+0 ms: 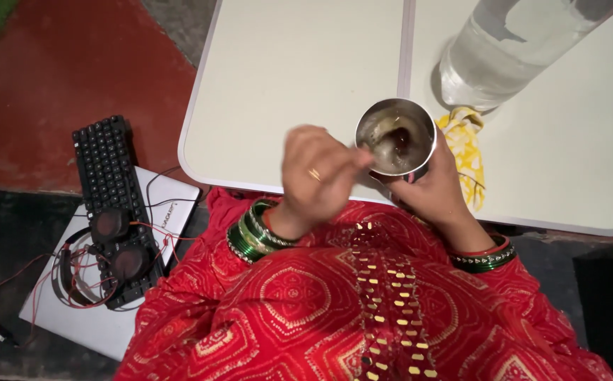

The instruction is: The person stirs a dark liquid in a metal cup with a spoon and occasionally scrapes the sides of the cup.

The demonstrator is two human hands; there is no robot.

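A steel cup with dark liquid and froth in it is held just over the near edge of a white folding table. My right hand wraps around the cup from below and from the right. My left hand is pinched shut on the thin handle of a spoon that reaches into the cup from the left. Green and gold bangles are on both wrists. A red patterned garment covers my lap below the hands.
A large clear water bottle stands on the table behind the cup, with a yellow patterned cloth beside its base. On the floor to the left lie a black keyboard, headphones with red wires, and a silver laptop.
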